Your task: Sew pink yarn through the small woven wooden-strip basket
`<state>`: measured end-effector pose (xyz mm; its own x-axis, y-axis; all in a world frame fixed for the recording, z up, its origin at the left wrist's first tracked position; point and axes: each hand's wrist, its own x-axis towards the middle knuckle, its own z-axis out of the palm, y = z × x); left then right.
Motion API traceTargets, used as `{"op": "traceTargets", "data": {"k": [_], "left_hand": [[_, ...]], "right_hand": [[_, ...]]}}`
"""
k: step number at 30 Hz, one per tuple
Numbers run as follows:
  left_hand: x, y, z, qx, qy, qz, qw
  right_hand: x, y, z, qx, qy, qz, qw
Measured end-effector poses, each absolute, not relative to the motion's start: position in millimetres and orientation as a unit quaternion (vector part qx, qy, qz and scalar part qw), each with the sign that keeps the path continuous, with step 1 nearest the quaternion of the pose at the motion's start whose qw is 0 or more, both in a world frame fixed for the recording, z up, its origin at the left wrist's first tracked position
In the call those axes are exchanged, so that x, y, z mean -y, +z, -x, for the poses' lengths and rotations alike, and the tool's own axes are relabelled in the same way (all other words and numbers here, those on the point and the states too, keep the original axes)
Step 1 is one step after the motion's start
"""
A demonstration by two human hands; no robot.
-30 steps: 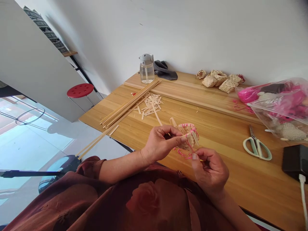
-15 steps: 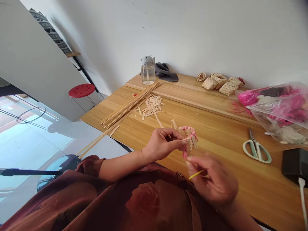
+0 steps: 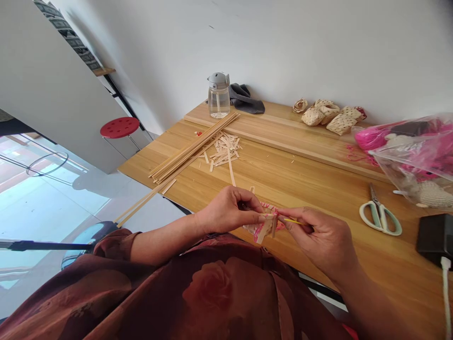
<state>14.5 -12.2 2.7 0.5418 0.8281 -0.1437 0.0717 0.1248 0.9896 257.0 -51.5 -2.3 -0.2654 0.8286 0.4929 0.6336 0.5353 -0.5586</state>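
Note:
My left hand (image 3: 231,210) is closed on the rim of a small woven strip basket (image 3: 262,231), thumb in front and fingers behind. Pink yarn is stitched round the basket's edge, and loose strip ends stick out of it. Close against the right side of that rim is my right hand (image 3: 320,238), pinching a thin yellow tool (image 3: 293,221). It looks like a hook or needle, but its tip is too small to make out. My fingers partly hide the basket.
Long wooden strips (image 3: 194,148) and a pile of short offcuts (image 3: 226,148) lie to the left. A water bottle (image 3: 219,97) stands behind. Scissors (image 3: 380,217), a black box (image 3: 435,236), woven pieces (image 3: 329,114) and a plastic bag of pink yarn (image 3: 414,151) occupy the right.
My right hand has come up from below to the basket's rim, bringing the yellow tool against it. The basket has tilted and dropped slightly in my left hand.

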Motion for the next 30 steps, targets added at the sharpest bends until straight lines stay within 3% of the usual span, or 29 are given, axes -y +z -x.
{"op": "traceTargets", "data": {"k": [4,6,11,15,18,25,30], "left_hand": [[13.0,2.4,-13.5,-0.380,0.267,-0.599,0.653],[12.8,3.1,-12.6,-0.382,0.253,-0.613,0.644],[11.0,4.7,-6.8,-0.368,0.209,-0.640,0.642],[12.5,7.8,-3.3,-0.366,0.189,-0.638,0.650],[14.5,9.8,-4.0,-0.346,0.179,-0.642,0.660],[17.4,7.8,-4.8,-0.309,0.163,-0.649,0.675],[18.8,5.2,-2.8,-0.300,0.159,-0.653,0.677]], "right_hand": [[52.5,4.0,-253.1,0.810,0.118,0.436,0.374],[52.7,5.7,-251.9,0.774,0.175,0.481,0.373],[47.9,12.9,-261.3,0.532,0.576,0.498,0.371],[45.5,28.4,-278.0,0.415,0.744,0.404,0.333],[43.5,36.8,-283.5,0.399,0.750,0.397,0.348],[33.6,20.5,-266.9,0.373,0.654,0.439,0.490],[31.4,22.7,-251.3,0.346,0.668,0.440,0.491]]}}
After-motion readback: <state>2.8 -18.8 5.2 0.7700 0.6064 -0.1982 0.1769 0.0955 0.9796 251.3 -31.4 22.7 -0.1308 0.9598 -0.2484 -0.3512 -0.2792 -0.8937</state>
